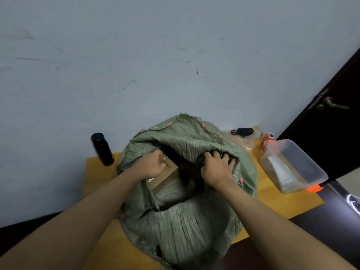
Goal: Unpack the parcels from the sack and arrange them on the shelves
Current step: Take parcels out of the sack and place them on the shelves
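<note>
A bulky green woven sack [181, 217] stands on a yellow wooden table [97, 172], its mouth open toward me. Inside the opening lies a brown cardboard parcel [165, 177] with printed text on one face. My left hand [151, 165] reaches into the mouth and grips the parcel's upper end, fingers curled round it. My right hand [217, 168] is at the right side of the opening, fingers curled into the sack's rim and the dark inside; what they hold besides the fabric is hidden. No shelves are in view.
A black flask [102, 149] stands at the table's back left by the pale wall. At the right lie a clear plastic box [294, 168] with orange clips, a plastic bag with a black cable [243, 131], and a red-white roll [269, 137]. A dark door [335, 133] stands far right.
</note>
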